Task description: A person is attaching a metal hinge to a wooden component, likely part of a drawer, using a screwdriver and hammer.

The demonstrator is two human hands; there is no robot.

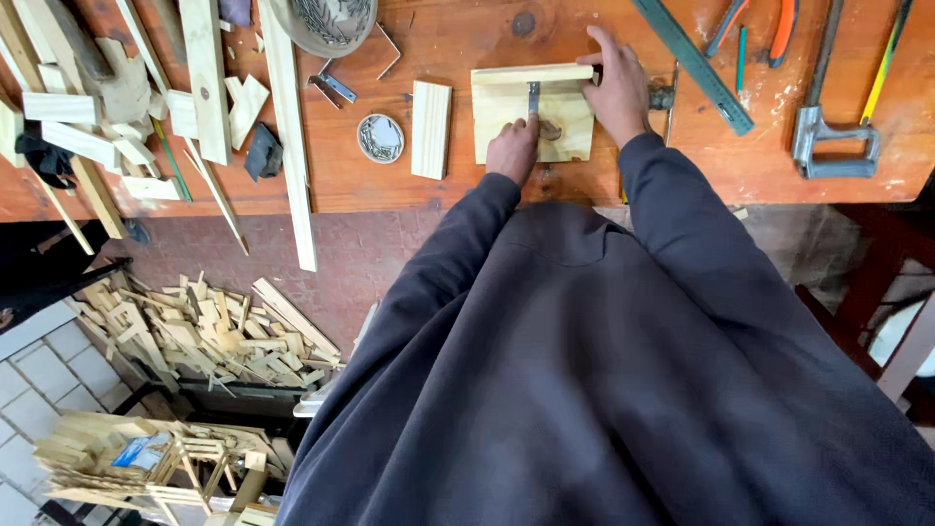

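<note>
Left hand (513,148) sat at the near edge of the pale square pine board (560,131) on the orange-brown wooden counter (390,180), fingers pinched on a thin grey metal strip (534,97) lying on the board. Right hand (617,88) lay further back, open and flat, pressing the board's far right corner. Small pale rectangular wood block (430,129) just left of it, round tin of nails (380,137) beyond that.

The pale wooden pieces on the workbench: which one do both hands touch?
It is the pale square wooden board with a thin strip along its top edge. The left hand and right hand rest on it; the narrower pale wooden block lies untouched beside it.
</note>
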